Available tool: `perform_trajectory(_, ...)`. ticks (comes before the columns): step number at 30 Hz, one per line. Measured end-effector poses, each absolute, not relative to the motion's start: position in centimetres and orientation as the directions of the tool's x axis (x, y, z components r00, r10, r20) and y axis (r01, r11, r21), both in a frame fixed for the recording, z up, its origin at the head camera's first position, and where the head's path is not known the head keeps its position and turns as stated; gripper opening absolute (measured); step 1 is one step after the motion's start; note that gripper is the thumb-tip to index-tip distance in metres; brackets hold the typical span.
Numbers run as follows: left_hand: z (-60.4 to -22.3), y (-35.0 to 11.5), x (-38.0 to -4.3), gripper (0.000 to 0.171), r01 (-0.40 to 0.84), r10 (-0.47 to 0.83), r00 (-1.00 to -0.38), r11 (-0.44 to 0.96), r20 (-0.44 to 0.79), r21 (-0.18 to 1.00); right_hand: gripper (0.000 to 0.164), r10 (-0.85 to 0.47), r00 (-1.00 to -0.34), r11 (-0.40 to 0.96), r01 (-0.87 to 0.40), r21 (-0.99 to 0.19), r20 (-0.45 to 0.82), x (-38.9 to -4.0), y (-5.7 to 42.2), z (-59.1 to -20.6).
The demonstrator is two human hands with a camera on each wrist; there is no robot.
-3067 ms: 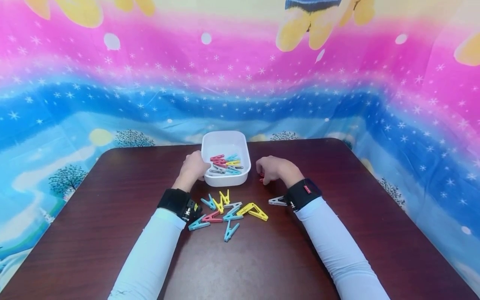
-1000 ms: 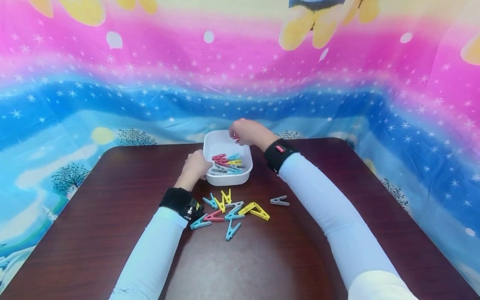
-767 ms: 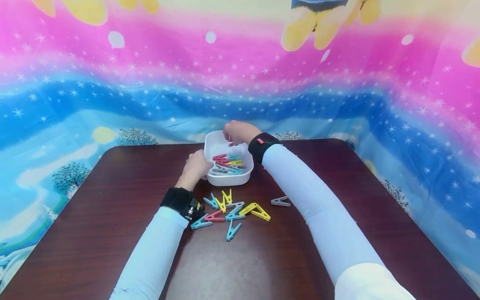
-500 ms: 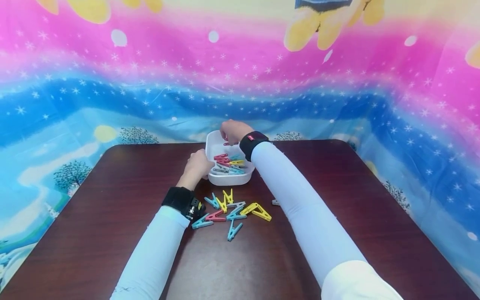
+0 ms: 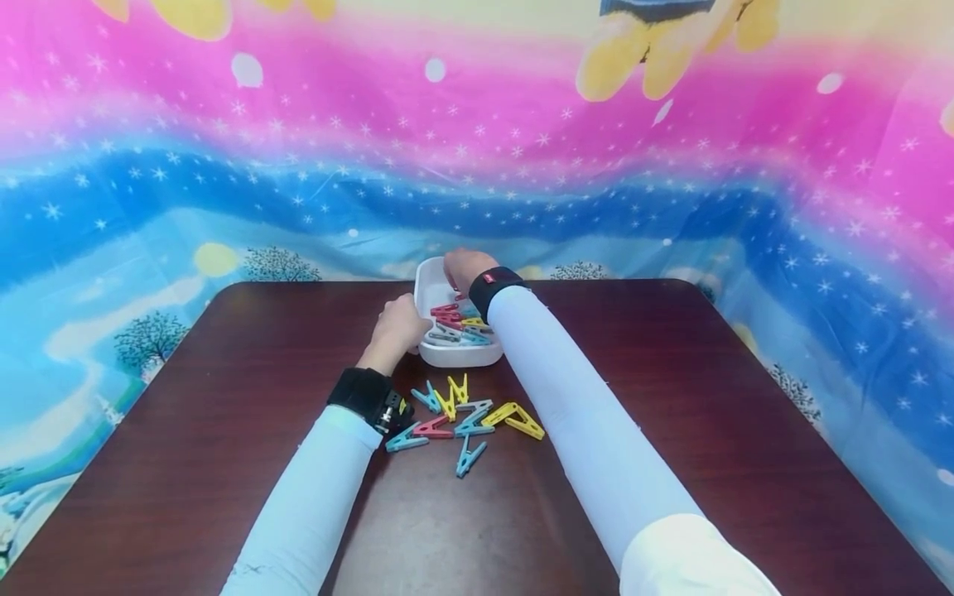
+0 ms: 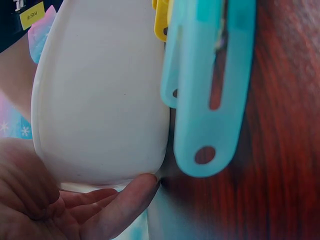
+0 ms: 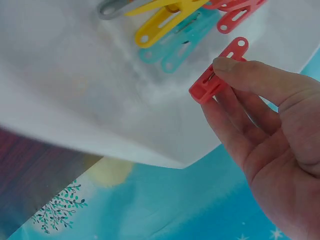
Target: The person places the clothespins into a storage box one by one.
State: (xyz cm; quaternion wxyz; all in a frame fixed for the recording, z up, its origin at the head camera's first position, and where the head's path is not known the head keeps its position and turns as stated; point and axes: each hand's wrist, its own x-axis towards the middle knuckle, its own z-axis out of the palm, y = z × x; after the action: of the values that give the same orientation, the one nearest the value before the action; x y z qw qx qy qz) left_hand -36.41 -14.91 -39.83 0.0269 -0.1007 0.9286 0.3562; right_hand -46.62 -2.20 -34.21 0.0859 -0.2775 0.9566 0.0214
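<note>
A white plastic box [image 5: 460, 357] stands toward the far side of the table, with several red, yellow, teal and grey clothespins in it. My left hand [image 5: 397, 325] grips the box's left side, thumb at the rim; the left wrist view shows its fingers along the outer wall [image 6: 105, 100]. Inside the box's far part, my right hand [image 5: 465, 269] pinches a red clothespin [image 7: 218, 72] between thumb and fingers. In the right wrist view it hangs over the box floor, beside the teal clothespins [image 7: 180, 42] and a yellow clothespin [image 7: 167, 22].
Several loose clothespins lie in front of the box, among them a red clothespin [image 5: 433, 427], a teal clothespin [image 5: 469, 457] and a yellow pair [image 5: 514, 420]. The brown table [image 5: 298, 348] ends at a patterned cloth backdrop [image 5: 358, 182].
My right hand has carried the red clothespin from the table right of the box leftward and down into it. The right arm now covers the grey clothespin. My left hand stays on the box.
</note>
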Motion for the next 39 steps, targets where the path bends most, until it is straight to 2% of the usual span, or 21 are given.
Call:
perform_trajectory(7, -39.9, -14.9, -36.5, 0.042, -0.212, -0.173, -0.977, 0.723, -0.125, 0.658, 0.023, -0.498, -0.845, 0.860, -0.511, 0.017, -0.193, -45.7, -1.9, -34.1)
perform_trajectory(15, -39.8, -14.9, -36.6, 0.042, -0.232, -0.177, -0.973, 0.721, -0.150, 0.653, 0.022, -0.489, -0.850, 0.864, -0.503, 0.030, -0.195, -45.8, -1.2, -33.2)
perform_trajectory(25, -39.9, -14.9, -36.6, 0.044, -0.225, -0.176, -0.974, 0.721, -0.141, 0.656, 0.036, -0.513, -0.832, 0.857, -0.511, -0.068, -0.214, -46.8, -0.4, -32.2)
perform_trajectory(33, -39.9, -14.9, -36.5, 0.044, -0.229, -0.178, -0.973, 0.718, -0.145, 0.657, 0.048, -0.499, -0.837, 0.866, -0.493, -0.086, -0.224, -46.2, 0.4, -31.2)
perform_trajectory(39, -39.8, -14.8, -36.5, 0.045, -0.220, -0.171, -0.975, 0.707, -0.140, 0.672, 0.052, -0.546, -0.818, 0.838, -0.539, -0.087, -0.184, -45.5, 1.7, -30.9)
